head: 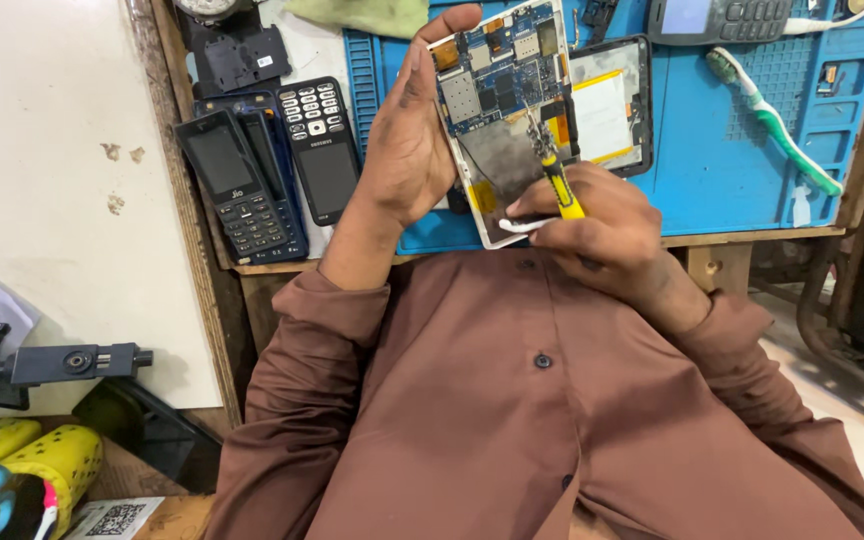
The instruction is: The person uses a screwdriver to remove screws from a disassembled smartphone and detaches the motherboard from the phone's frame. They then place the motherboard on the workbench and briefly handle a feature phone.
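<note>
The left hand held an opened tablet upright over the near edge of the blue mat, its fingers clasped along the tablet's left side with the thumb raised to the top corner. The back cover was off, exposing a blue circuit board in the upper half and a dark grey plate below it.

The right hand was at the tablet's lower right, its fingers closed around a yellow-handled screwdriver. The screwdriver's tip rested on the tablet's interior, just below the circuit board. A small white piece, whose kind could not be told, showed under the right hand's fingers at the tablet's lower edge.

Behind the tablet, flat on the blue mat, lay a second opened device with a pale panel edged in yellow. To the right of the tablet on the mat lay a green and white toothbrush. Above the tablet, at the far edge of the mat, was a grey keypad phone.

Left of the tablet, on the bench beside the mat, three dark keypad phones lay side by side, touching. A green cloth lay at the far side, above and left of the tablet. The person wore a brown buttoned shirt.
</note>
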